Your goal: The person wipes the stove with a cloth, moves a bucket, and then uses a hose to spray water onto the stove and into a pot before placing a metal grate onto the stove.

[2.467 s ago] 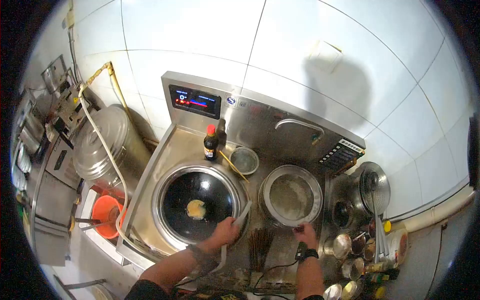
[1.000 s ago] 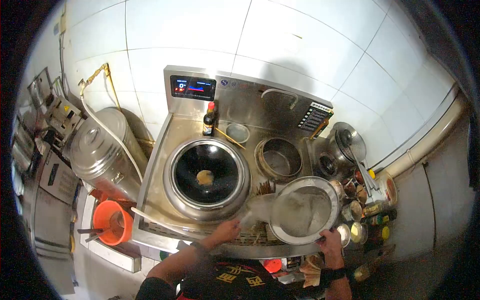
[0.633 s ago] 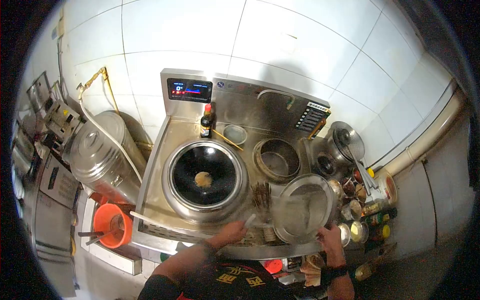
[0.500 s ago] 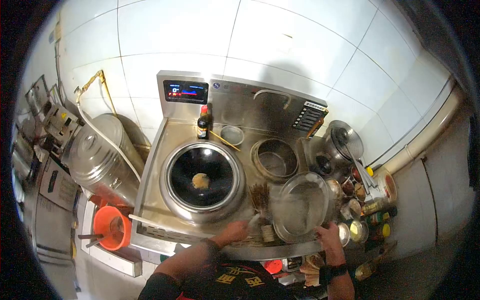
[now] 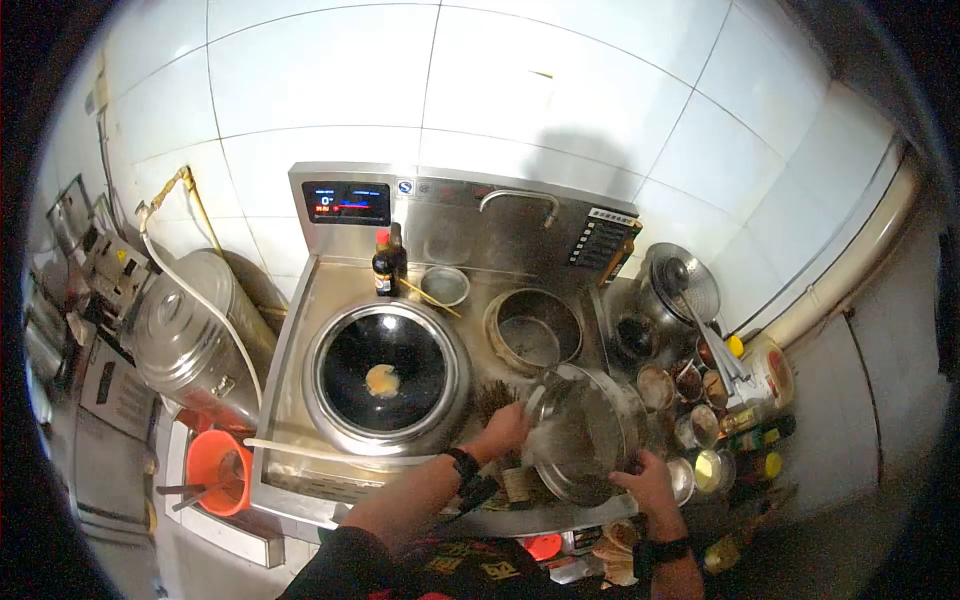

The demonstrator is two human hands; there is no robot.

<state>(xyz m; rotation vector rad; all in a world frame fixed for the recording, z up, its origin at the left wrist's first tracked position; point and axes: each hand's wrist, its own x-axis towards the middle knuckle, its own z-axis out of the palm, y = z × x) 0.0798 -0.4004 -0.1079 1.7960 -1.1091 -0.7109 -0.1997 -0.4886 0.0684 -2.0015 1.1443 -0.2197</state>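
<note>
Hands both work one steel bowl at the front of the surface: I see my right hand gripping its near rim, my left hand against its left side. One wok and one bottle sit behind.

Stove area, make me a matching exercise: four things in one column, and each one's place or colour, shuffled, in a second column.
Things:
1. wok
2. bucket
3. sauce bottle
4. metal basin

Places or colours:
A. orange, on the floor left of the stove
B. tilted, between the left hand and the right hand
C. black inside, with a small yellow patch at its middle
D. red cap, standing under the display panel

Pairs: 1-C, 2-A, 3-D, 4-B
</note>
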